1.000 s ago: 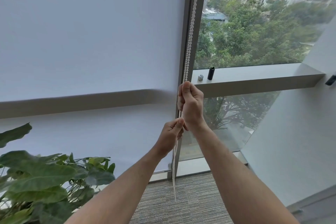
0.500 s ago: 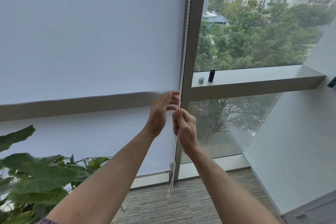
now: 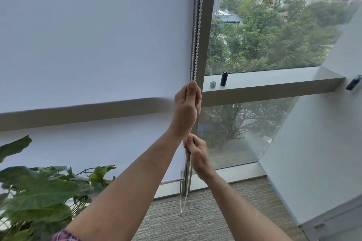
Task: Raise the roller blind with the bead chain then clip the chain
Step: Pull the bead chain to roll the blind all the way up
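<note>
Since half a second earlier, the left hand (image 3: 186, 107) had climbed to the higher grip and the right hand (image 3: 195, 152) had dropped beneath it, swapping places on the white bead chain (image 3: 197, 25). Nearest, a plaid cuff (image 3: 64, 236) and the broad green leaves of a potted plant (image 3: 39, 191) sat low on the left. Both hands had fingers curled around the chain, left above right. The chain ran vertically along the grey window frame (image 3: 205, 35), its loop end hanging down near the grey carpet (image 3: 195, 211). The white fabric roller blind (image 3: 88, 35) covered the left pane. Beyond, a small black cylinder (image 3: 223, 78) and a small silver piece (image 3: 212, 83) stood on the grey window ledge (image 3: 274, 80).
</note>
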Available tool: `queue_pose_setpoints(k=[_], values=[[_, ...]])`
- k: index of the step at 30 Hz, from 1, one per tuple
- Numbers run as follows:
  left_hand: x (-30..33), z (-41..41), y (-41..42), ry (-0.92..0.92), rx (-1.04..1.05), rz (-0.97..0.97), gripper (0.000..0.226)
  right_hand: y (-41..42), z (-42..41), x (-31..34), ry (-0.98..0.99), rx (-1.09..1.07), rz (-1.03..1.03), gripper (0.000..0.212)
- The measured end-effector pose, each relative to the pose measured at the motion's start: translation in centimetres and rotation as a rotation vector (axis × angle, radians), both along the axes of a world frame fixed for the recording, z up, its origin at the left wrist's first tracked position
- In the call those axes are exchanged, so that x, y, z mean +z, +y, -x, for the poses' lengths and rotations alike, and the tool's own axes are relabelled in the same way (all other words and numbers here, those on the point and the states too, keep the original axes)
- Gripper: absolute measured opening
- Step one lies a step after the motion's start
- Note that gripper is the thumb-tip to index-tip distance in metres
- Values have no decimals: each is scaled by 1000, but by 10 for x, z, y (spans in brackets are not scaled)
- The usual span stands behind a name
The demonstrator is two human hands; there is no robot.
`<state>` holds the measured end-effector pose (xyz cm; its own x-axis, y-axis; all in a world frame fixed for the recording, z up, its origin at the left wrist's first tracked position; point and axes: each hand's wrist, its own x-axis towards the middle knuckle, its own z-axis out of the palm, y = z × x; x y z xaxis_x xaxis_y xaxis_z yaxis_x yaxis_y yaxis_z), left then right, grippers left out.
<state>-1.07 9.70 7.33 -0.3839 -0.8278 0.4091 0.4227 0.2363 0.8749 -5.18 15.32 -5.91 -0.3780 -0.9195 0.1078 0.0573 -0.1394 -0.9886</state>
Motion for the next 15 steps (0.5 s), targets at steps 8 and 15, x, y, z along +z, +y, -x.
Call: queue_pose_setpoints(k=[8,15], values=[[-4,-4,3,-40,63,9,44,1,19,5,109,205,-81,19],[-48,-15,9,-124,117,-40,42,-12,45,41,-79,153,12,42]])
